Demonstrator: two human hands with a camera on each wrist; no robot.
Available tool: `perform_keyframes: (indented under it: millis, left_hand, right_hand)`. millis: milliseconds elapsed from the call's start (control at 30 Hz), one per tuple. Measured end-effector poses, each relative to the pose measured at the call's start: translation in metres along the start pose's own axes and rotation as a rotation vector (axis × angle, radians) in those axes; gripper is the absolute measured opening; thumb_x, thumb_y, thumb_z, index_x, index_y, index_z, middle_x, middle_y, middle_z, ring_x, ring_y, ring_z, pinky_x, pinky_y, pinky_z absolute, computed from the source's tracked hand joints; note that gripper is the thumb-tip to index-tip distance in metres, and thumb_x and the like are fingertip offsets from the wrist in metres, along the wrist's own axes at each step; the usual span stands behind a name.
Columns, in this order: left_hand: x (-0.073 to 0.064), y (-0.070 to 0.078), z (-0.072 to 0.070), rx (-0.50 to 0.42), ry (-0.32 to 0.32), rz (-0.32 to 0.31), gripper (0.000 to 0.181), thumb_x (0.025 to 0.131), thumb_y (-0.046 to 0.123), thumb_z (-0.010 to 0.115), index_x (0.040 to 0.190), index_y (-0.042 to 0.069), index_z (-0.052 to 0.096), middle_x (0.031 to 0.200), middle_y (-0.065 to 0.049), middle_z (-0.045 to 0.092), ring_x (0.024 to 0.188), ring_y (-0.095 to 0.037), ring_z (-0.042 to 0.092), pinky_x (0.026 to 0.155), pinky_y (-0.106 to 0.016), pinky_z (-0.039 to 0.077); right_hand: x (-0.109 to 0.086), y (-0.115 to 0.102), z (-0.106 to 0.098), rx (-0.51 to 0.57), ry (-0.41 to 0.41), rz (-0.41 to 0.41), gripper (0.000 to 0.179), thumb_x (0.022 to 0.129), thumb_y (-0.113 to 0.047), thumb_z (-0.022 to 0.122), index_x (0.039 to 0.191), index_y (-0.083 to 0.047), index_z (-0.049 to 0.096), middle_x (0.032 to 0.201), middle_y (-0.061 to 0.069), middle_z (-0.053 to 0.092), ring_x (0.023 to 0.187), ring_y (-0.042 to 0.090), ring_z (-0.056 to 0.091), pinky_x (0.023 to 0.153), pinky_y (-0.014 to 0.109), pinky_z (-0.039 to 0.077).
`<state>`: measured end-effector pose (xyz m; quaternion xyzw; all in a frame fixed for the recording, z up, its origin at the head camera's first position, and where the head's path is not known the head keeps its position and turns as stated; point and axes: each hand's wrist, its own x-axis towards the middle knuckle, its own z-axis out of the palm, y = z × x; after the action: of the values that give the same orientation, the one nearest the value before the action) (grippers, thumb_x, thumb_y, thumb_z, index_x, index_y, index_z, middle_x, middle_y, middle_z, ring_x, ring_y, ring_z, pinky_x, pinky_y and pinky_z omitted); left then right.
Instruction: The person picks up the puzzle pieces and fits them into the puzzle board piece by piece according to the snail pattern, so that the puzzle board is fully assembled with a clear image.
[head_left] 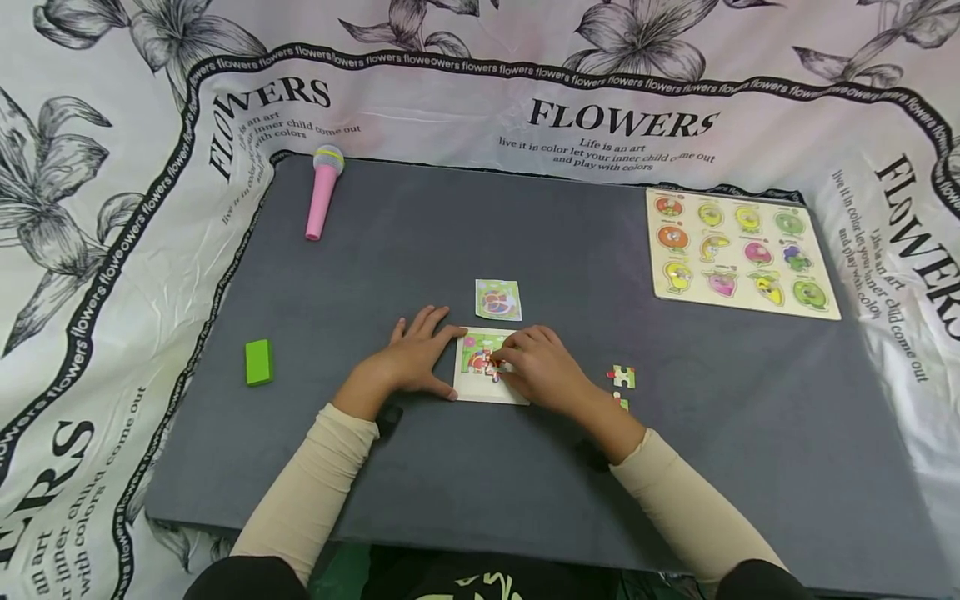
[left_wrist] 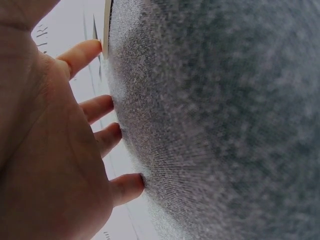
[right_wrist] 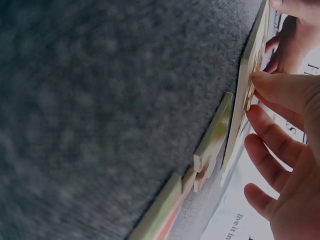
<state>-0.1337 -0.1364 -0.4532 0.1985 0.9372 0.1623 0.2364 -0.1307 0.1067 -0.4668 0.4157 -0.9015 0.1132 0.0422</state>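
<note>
Puzzle board lies mid-frame on the bench, edge touched by the wide-spread left grip, while the narrowed right grip pinches a piece, seemingly mid-fitting, calling for alignment and a light press.

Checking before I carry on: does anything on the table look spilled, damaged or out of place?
Nothing looks spilled or damaged. Loose puzzle pieces lie right of the puzzle tray, which fits unfinished work. The pink microphone, near the far left corner, seems unrelated.
</note>
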Motion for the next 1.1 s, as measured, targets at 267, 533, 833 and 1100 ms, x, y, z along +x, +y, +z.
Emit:
perform_keyframes:
  millis: [267, 533, 833, 1100]
  left_hand:
    - [0.003, 0.003, -0.001, -0.011, 0.005, 0.002, 0.098, 0.071, 0.050, 0.084, 0.151, 0.026, 0.032, 0.162, -0.012, 0.004, 0.150, -0.032, -0.004, 0.114, -0.065, 0.006]
    - [0.006, 0.007, 0.001, -0.004, 0.007, 0.007, 0.099, 0.070, 0.050, 0.084, 0.150, 0.026, 0.032, 0.162, -0.012, 0.005, 0.150, -0.033, -0.003, 0.113, -0.065, 0.006]
    - [0.005, 0.008, 0.002, -0.015, -0.002, 0.003, 0.100, 0.070, 0.050, 0.084, 0.152, 0.025, 0.030, 0.163, -0.011, 0.002, 0.150, -0.032, -0.005, 0.114, -0.064, 0.004]
    - [0.001, 0.002, 0.002, -0.011, 0.011, 0.000, 0.100, 0.071, 0.050, 0.084, 0.151, 0.025, 0.030, 0.163, -0.012, 0.002, 0.150, -0.033, -0.005, 0.113, -0.066, 0.005]
  right_hand:
    - [-0.001, 0.000, -0.001, -0.028, 0.050, -0.027, 0.019, 0.083, -0.021, 0.078, 0.102, -0.017, 0.077, 0.100, 0.002, 0.067, 0.100, 0.025, 0.058, 0.098, 0.045, 0.041]
    - [-0.009, 0.004, -0.008, -0.010, -0.015, 0.029, 0.027, 0.085, -0.022, 0.076, 0.112, -0.017, 0.073, 0.107, 0.005, 0.065, 0.107, 0.028, 0.056, 0.101, 0.047, 0.039]
    - [-0.051, 0.037, -0.032, 0.063, -0.006, 0.187, 0.036, 0.084, -0.020, 0.077, 0.118, -0.012, 0.069, 0.114, 0.010, 0.064, 0.112, 0.031, 0.055, 0.103, 0.053, 0.036]
    - [-0.096, 0.068, -0.044, 0.045, 0.009, 0.314, 0.036, 0.082, -0.016, 0.079, 0.115, -0.009, 0.070, 0.108, 0.012, 0.064, 0.107, 0.035, 0.055, 0.097, 0.057, 0.037]
